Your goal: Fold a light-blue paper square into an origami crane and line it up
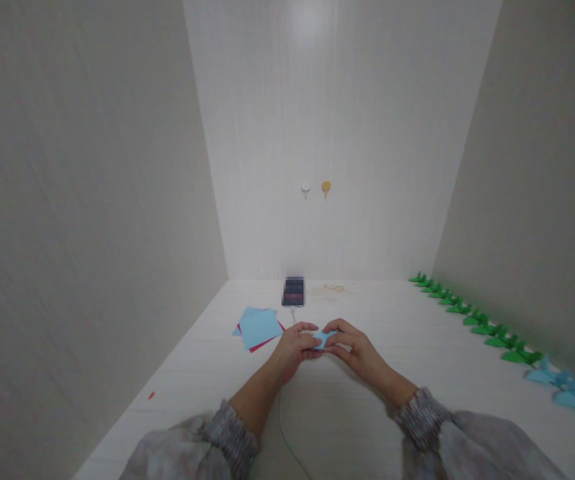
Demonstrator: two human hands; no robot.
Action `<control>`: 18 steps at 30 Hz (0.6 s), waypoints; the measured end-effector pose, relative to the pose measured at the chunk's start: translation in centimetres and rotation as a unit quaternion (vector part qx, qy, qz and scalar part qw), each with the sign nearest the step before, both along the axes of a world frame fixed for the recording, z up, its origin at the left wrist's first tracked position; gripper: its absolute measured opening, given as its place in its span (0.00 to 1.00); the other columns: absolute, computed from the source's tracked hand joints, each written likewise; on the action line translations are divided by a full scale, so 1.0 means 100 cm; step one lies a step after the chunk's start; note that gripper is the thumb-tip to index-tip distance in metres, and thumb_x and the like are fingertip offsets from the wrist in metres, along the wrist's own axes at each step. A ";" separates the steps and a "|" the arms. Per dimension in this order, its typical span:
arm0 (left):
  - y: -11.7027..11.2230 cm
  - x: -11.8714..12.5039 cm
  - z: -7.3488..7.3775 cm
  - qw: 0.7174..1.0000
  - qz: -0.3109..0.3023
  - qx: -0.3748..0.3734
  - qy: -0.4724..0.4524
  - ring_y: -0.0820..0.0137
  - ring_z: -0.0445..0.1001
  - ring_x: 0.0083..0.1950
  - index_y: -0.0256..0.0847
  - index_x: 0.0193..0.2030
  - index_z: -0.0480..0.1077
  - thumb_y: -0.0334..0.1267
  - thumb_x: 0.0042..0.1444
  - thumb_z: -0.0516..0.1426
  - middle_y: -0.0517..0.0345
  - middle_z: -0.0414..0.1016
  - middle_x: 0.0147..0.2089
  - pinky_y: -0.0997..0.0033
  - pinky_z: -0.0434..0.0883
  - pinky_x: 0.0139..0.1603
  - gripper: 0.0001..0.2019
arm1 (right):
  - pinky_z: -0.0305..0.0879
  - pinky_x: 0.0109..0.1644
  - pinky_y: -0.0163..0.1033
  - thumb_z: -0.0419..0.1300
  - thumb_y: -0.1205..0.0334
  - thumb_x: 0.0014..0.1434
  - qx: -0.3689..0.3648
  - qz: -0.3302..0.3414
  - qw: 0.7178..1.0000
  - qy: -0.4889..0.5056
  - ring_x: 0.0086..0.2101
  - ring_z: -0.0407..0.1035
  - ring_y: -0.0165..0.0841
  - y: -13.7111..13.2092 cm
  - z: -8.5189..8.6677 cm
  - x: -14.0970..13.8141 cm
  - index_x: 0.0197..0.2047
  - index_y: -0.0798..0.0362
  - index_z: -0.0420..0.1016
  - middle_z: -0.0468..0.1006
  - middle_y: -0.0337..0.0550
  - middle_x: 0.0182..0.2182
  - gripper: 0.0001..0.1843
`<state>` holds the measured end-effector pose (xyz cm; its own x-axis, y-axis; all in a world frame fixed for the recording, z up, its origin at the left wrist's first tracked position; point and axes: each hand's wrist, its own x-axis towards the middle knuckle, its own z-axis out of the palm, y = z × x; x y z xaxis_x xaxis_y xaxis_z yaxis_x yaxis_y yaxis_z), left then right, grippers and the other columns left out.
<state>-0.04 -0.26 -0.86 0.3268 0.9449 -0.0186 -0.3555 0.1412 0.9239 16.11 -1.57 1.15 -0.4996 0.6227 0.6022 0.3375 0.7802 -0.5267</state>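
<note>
A small piece of folded light-blue paper (321, 339) is held between both hands, just above the white table. My left hand (297, 345) pinches its left side, thumb on top. On its right side, my right hand (350, 343) grips it with thumb and fingers closed. Parts of the paper are covered by the fingers, so its full folded shape cannot be made out. Left of my left hand lies a loose pile of square paper sheets (261, 328), light blue on top with a red one showing beneath.
Along the right wall runs a row of folded green paper figures (482, 323), followed by light-blue ones (570, 393) nearer me. A phone (294, 291) leans at the back, with a white cable (283, 427) crossing the table (207, 380). A small red scrap (151, 395) lies at left.
</note>
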 end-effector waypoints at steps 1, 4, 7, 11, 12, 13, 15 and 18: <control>0.000 0.000 -0.001 1.000 -0.004 -0.001 -0.003 0.73 0.70 0.27 0.36 0.36 0.61 0.31 0.35 0.60 0.56 0.70 0.27 0.74 0.67 0.28 0.18 | 0.59 0.42 0.37 0.51 0.62 0.53 -0.003 0.000 1.000 -0.002 0.39 0.61 0.31 0.000 0.000 0.000 0.33 0.50 0.70 0.65 0.44 0.36 0.08; 0.001 0.000 -0.002 1.000 -0.011 0.003 0.004 0.72 0.71 0.26 0.35 0.36 0.60 0.31 0.35 0.60 0.55 0.70 0.27 0.73 0.67 0.28 0.19 | 0.59 0.42 0.36 0.50 0.62 0.53 -0.008 0.001 1.000 -0.002 0.39 0.61 0.31 0.002 -0.002 -0.001 0.34 0.51 0.70 0.64 0.44 0.35 0.08; 0.003 0.000 -0.003 1.000 0.003 0.016 0.011 0.72 0.71 0.25 0.36 0.35 0.59 0.31 0.34 0.60 0.57 0.70 0.25 0.72 0.67 0.27 0.19 | 0.58 0.43 0.37 0.50 0.62 0.53 -0.007 0.008 1.000 0.004 0.39 0.60 0.31 0.003 -0.004 0.000 0.33 0.51 0.69 0.64 0.44 0.36 0.08; 0.004 -0.001 -0.004 0.999 0.006 0.031 0.008 0.71 0.71 0.24 0.37 0.35 0.57 0.31 0.33 0.61 0.59 0.70 0.23 0.71 0.67 0.27 0.21 | 0.58 0.43 0.37 0.50 0.63 0.53 -0.008 0.007 1.000 0.007 0.39 0.60 0.31 0.004 -0.004 0.001 0.31 0.52 0.68 0.63 0.44 0.36 0.06; 0.004 0.000 -0.004 0.999 0.004 0.034 0.008 0.71 0.71 0.24 0.37 0.35 0.57 0.31 0.33 0.61 0.59 0.70 0.23 0.71 0.67 0.28 0.21 | 0.58 0.42 0.37 0.50 0.63 0.53 -0.011 0.004 1.000 0.007 0.38 0.60 0.31 0.004 -0.005 0.000 0.31 0.52 0.68 0.63 0.44 0.35 0.06; 0.004 0.000 -0.004 0.999 0.003 0.036 0.010 0.71 0.71 0.24 0.37 0.35 0.57 0.32 0.32 0.61 0.59 0.70 0.23 0.71 0.67 0.28 0.21 | 0.58 0.42 0.37 0.50 0.63 0.53 -0.016 -0.001 1.000 0.008 0.38 0.60 0.31 0.005 -0.005 0.000 0.30 0.53 0.68 0.63 0.44 0.35 0.06; 0.005 0.000 -0.005 0.999 0.003 0.039 0.014 0.70 0.71 0.25 0.37 0.35 0.56 0.32 0.32 0.61 0.59 0.70 0.24 0.70 0.67 0.29 0.22 | 0.57 0.42 0.37 0.50 0.62 0.52 -0.027 -0.010 1.000 0.013 0.38 0.60 0.31 0.005 -0.006 0.000 0.29 0.53 0.67 0.64 0.44 0.35 0.07; 0.005 0.001 -0.005 0.999 0.004 0.045 0.017 0.69 0.72 0.25 0.38 0.35 0.56 0.32 0.31 0.62 0.60 0.70 0.23 0.69 0.68 0.29 0.22 | 0.57 0.41 0.36 0.50 0.62 0.53 -0.045 -0.023 0.998 0.021 0.37 0.60 0.31 0.006 -0.008 -0.001 0.27 0.54 0.67 0.65 0.43 0.34 0.08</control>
<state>0.07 0.21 -1.39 0.3198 0.9458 0.0560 -0.3238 0.0536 0.9446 15.98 -0.96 0.40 -0.4450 0.6972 0.5620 0.3483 0.7129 -0.6086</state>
